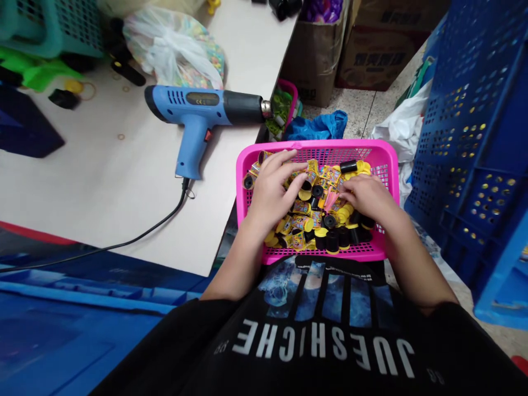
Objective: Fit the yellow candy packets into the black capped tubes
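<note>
A pink plastic basket (313,144) sits against my body, filled with small black canisters (332,241), yellow caps and printed yellow wrappers (301,207). Over the left part of the pile lies my left hand (274,184), its fingers spread and resting on the pieces with nothing gripped. At the right side of the pile is my right hand (367,195), with thumb and fingertips drawn together among the pieces. What these fingertips hold, if anything, is too small to make out. Just left of them lies a pink piece (330,199).
A blue heat gun (187,107) lies on the white table (124,192), its cord running left. Behind it is a knotted plastic bag (177,47) of colourful bits. Cardboard boxes (309,55) stand ahead. Stacked blue crates (466,137) rise on the right.
</note>
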### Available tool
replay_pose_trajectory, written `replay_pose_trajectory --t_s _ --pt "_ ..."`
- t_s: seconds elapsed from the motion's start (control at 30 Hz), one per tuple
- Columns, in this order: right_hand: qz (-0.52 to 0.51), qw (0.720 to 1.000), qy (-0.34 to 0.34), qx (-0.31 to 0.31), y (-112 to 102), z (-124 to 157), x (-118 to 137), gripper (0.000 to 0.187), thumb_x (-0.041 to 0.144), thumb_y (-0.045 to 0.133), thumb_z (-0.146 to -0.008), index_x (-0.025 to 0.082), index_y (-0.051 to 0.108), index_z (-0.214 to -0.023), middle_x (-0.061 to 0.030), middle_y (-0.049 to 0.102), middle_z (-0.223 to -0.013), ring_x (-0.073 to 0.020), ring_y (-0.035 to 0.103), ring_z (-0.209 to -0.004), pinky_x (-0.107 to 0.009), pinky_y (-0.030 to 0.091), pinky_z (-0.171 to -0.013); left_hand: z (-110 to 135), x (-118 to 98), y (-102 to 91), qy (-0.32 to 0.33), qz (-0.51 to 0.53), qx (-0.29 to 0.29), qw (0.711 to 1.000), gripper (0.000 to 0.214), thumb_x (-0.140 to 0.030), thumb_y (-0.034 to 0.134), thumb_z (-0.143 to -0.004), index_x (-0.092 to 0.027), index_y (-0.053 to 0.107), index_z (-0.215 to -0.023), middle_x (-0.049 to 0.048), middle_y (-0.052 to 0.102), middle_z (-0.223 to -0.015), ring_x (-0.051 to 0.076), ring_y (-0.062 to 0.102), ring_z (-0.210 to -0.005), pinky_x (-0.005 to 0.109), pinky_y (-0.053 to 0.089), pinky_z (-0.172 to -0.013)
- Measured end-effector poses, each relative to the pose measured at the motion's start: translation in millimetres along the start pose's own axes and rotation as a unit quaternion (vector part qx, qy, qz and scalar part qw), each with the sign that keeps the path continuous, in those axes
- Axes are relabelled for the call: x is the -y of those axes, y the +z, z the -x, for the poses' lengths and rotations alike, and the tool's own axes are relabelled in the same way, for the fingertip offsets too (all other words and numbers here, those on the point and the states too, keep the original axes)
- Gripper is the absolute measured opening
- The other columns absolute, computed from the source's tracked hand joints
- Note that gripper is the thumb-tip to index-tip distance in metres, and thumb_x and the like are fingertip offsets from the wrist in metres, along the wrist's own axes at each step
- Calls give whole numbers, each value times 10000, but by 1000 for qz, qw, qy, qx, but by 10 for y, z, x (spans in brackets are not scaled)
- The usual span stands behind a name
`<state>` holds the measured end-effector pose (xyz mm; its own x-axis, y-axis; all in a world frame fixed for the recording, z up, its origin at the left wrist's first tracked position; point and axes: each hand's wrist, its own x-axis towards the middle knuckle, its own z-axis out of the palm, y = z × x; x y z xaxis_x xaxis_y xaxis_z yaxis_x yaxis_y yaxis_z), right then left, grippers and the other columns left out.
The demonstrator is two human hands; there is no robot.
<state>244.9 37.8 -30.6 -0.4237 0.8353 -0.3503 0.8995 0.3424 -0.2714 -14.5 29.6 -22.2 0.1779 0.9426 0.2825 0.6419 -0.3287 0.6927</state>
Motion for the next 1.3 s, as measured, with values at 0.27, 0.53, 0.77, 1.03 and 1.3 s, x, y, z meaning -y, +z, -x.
replay_pose_trajectory --t_s 0.27,0.53,0.77,1.03,1.3 --pt "46 997 18 -55 -41 -258 193 337 306 532 -1002 130 770 -1164 -198 766 -1114 -344 607 -1056 -452 441 -859 -24 -106 11 21 54 -1 998 191 -312 648 -970 -227 771 -1090 77 743 -1286 232 667 -1234 458 488 -1115" --pt "66 991 15 -111 155 -314 171 265 291 621 -962 161 733 -1165 -178 715 -1130 -333 549 -1074 -420 418 -815 28 -215 74 -85 172 43 980 263 -407 635 -973 -226 812 -1046 51 828 -1005 192 765 -894 320 575 -842" --pt "-7 991 36 -126 174 -415 109 180 245 581 -970 172 745 -978 -172 697 -1116 -340 560 -1102 -459 462 -874 8 -259 91 -77 178 39 980 247 -398 647 -961 -222 816 -1004 49 830 -988 190 766 -895 329 575 -846" --pt "-506 855 -32 -111 -202 -45 267 526 363 803 -772 263 589 -1242 -36 697 -1154 -220 702 -952 -368 588 -828 -24 -365 221 -188 337 25 922 415 -329 856 -751 -211 710 -1121 39 775 -1021 167 726 -924 281 588 -796" --pt "-455 881 14 -131 -78 9 330 484 345 771 -831 258 628 -1286 39 630 -732 -182 628 -674 -348 546 -710 -73 -322 250 -220 349 23 910 337 -284 778 -823 -189 699 -1137 -8 749 -791 123 697 -711 245 543 -707"
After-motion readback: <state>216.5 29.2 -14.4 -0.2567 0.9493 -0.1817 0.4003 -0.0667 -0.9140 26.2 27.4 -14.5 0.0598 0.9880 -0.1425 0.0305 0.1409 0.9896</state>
